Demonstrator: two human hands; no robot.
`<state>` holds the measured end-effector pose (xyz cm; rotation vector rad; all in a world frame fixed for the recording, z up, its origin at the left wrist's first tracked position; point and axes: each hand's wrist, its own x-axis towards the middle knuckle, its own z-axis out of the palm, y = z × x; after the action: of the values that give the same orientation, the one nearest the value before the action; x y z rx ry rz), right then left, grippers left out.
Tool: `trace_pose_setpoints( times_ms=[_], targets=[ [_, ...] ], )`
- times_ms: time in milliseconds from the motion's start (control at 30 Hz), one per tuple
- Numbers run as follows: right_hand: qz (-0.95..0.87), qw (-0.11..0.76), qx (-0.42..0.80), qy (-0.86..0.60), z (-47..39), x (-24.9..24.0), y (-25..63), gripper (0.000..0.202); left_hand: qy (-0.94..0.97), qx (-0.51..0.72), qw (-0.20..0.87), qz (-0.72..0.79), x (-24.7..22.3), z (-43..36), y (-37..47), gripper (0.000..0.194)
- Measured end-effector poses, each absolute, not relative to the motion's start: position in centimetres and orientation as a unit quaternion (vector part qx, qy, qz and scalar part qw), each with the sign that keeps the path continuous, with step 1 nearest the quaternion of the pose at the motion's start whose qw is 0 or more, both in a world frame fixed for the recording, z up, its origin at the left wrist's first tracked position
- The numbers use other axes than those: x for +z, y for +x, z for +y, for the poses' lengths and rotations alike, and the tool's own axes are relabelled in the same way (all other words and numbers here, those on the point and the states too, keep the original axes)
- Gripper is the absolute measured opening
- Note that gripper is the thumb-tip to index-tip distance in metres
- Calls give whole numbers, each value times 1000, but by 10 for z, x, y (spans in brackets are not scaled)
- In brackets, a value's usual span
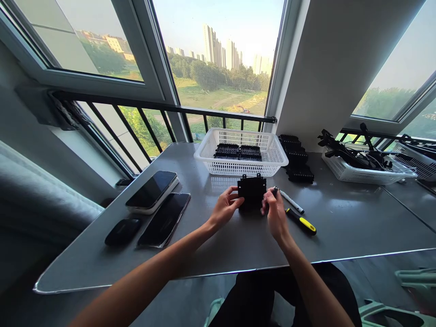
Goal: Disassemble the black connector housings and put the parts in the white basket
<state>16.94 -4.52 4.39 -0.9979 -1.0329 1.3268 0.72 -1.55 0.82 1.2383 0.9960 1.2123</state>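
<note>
My left hand (pixel 225 206) grips the left edge of a black plastic part (pixel 252 190), thumb in front and fingers behind. The part stands upright over the table, with small tabs along its top edge. At its right side is my right hand (pixel 274 211), closed on a small dark cylindrical thing (pixel 275 190) whose end pokes out above the fingers; its kind is hidden. Just beyond that hand lies a white pen (pixel 292 201). A yellow-and-black handled tool (pixel 303 221) rests nearer to me on the right.
A white plastic basket (pixel 241 170) with several black parts stands behind my hands. Stacked black parts (pixel 297 159) sit beside it. Farther right, another white basket (pixel 371 170) holds black cabled pieces. Phones (pixel 165 220) and a black mouse-shaped object (pixel 122 231) lie left on the grey table (pixel 204 254).
</note>
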Motion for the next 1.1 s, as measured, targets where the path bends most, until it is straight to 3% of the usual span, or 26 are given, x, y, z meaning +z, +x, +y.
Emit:
trace_pose_setpoints(
  times_ms=[367, 1100],
  targets=[
    [-380, 485, 719, -320, -48, 42, 156, 33, 568, 515, 500, 401, 10, -27, 15, 29],
    [-267, 517, 734, -351, -45, 43, 165, 29, 663, 507, 371, 408, 7, -31, 17, 15]
  ],
)
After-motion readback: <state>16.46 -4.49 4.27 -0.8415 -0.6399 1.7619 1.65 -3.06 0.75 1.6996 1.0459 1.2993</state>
